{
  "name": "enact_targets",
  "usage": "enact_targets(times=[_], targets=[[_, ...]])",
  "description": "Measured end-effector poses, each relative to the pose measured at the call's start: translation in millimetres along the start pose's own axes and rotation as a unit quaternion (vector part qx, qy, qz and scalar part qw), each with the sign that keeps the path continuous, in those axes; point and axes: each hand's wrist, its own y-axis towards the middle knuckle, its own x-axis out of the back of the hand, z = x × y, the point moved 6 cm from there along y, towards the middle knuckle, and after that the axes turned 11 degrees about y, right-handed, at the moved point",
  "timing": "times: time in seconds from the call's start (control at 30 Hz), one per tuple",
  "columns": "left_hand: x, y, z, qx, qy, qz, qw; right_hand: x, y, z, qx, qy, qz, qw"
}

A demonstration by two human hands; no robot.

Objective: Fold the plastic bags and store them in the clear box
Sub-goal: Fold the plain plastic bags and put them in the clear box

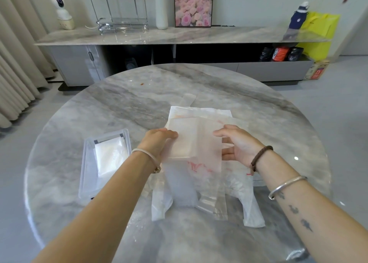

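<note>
**Fold may spring open on the way to the box**

The bag (pixel 191 141), folded to a flat, layered rectangle, is held up between both hands over the middle of the desk (pixel 139 99). Under it lie the loose bags (pixel 201 169), spread and overlapping, one with red print. The box (pixel 85 163) sits to the left, well apart from the bag, with a stored bag (pixel 111 155) already flat inside.

Risks, as judged:
- The film looks thin and slick. If either hand lets go for the move left, the layers may slide or puff open, since nothing but the grip holds the fold.
- The fold edges do not look fully lined up, so a loose layer may catch the box rim on entry.
- The held bag hangs close over the loose bags. Cling may lift or drag one along.
- The left forearm crosses the near right corner of the box, which looks light. A sweep leftward may knock it toward the desk edge.

Hands: the left hand (pixel 159 141) is palm down, its fingers curled over the bag's left edge. The right hand (pixel 237 143) pinches the right edge, thumb on top, with the fingers showing through the film from below. The hands are apart, both clamped on the bag, forearms angling inward.
</note>
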Motion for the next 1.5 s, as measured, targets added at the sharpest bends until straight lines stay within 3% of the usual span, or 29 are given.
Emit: enact_targets(times=[0.13,0.23,0.5,0.67,0.8,0.9,1.03,1.17,1.4,1.5], targets=[[7.3,0.3,3.6,0.021,-0.002,-0.036,0.999,-1.3,-1.8,9.0,0.044,0.076,-0.004,0.996],[3.6,-2.4,-1.1,0.020,-0.017,-0.017,1.000,-1.2,-3.8,14.3,0.064,0.124,-0.023,0.990],[-4.4,-3.8,-6.0,-0.033,0.016,0.036,0.999,7.7,0.3,8.1,0.038,0.259,-0.062,0.963],[-3.6,-4.7,-13.2,-0.078,0.042,0.027,0.996,7.0,-0.1,9.7,0.027,0.298,-0.049,0.953],[-1.3,-3.3,-17.9,-0.131,0.106,-0.009,0.986,3.9,-0.3,14.8,0.058,0.233,-0.038,0.970],[5.0,-1.5,-18.8,-0.154,0.165,-0.052,0.973,2.7,-2.0,16.8,0.089,0.106,-0.055,0.989],[10.4,-6.5,-22.8,-0.167,0.229,-0.090,0.955,2.1,-6.7,22.1,0.127,-0.045,-0.098,0.986],[11.8,-10.8,-29.4,-0.164,0.155,-0.093,0.970,-1.5,-13.7,32.0,0.176,-0.082,-0.102,0.976],[0.9,-9.3,-12.0,-0.024,-0.041,-0.033,0.998,-6.1,-6.8,24.1,0.138,-0.053,-0.074,0.986],[-8.8,-10.7,-7.2,-0.024,-0.009,0.018,1.000,-5.9,-4.5,21.3,0.138,-0.037,-0.073,0.987]])
